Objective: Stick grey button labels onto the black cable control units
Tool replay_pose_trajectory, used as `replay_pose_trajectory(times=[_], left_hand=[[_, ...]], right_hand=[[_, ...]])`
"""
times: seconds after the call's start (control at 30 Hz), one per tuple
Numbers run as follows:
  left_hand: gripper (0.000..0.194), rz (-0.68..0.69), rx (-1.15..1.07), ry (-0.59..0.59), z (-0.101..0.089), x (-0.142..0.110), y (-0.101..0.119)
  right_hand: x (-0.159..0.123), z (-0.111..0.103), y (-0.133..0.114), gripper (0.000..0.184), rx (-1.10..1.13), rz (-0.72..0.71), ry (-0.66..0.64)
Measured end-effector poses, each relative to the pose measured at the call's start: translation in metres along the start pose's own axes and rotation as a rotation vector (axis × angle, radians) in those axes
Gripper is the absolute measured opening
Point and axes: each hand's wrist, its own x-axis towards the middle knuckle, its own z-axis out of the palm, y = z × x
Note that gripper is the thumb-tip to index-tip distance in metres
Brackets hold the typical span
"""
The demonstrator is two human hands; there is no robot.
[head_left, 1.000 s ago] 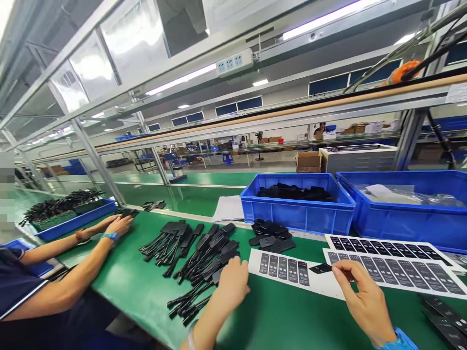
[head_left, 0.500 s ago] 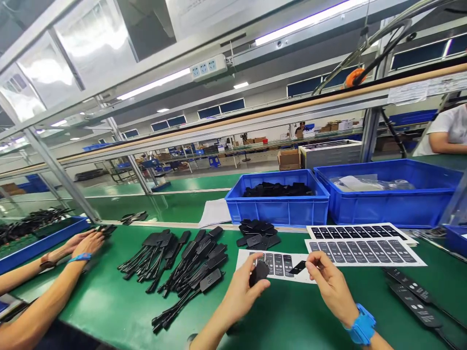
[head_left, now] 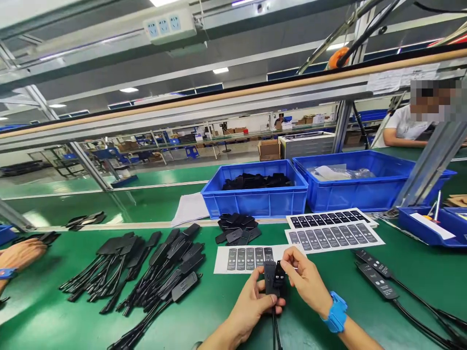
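Note:
My left hand point(head_left: 253, 307) grips a black flat controller point(head_left: 270, 282) by its lower end, its cable hanging down toward me. My right hand point(head_left: 305, 278), with a blue wristband, pinches a small dark label point(head_left: 280, 277) against the controller's face. Just behind my hands lies a white label sheet point(head_left: 245, 258) with a row of dark stickers. Two fuller sticker sheets point(head_left: 332, 236) lie to the right. A heap of black cabled controllers point(head_left: 160, 265) lies to my left on the green bench.
Two blue bins point(head_left: 256, 199) point(head_left: 365, 187) stand behind, one holding black parts. A small pile of black covers point(head_left: 236, 227) lies before them. Finished controllers point(head_left: 375, 276) lie at right. A co-worker's hand point(head_left: 20, 253) rests at far left; another person sits at back right.
My left hand lifted one controller from the heap and brought it to the middle. My right hand carried the peeled label from the sheet onto it. The view has swung right.

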Motion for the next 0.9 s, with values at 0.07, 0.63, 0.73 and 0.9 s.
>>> replay_pose_trajectory(times=[0.07,0.63,0.73,0.9], left_hand=[[0.075,0.003,-0.015,-0.026,0.0,-0.001,0.0],[0.074,-0.081,-0.011,-0.075,0.012,-0.008,0.014],[0.073,-0.078,-0.011,-0.081,0.011,-0.008,0.014],[0.075,-0.076,-0.017,-0.095,0.01,-0.008,0.012]], right_hand=[[-0.001,0.002,0.003,0.034,0.009,0.028,-0.018],[-0.005,0.005,-0.005,0.037,0.051,0.152,-0.055],[-0.006,0.004,-0.006,0.035,0.049,0.143,-0.054],[-0.006,0.005,-0.007,0.033,0.043,0.137,-0.053]])
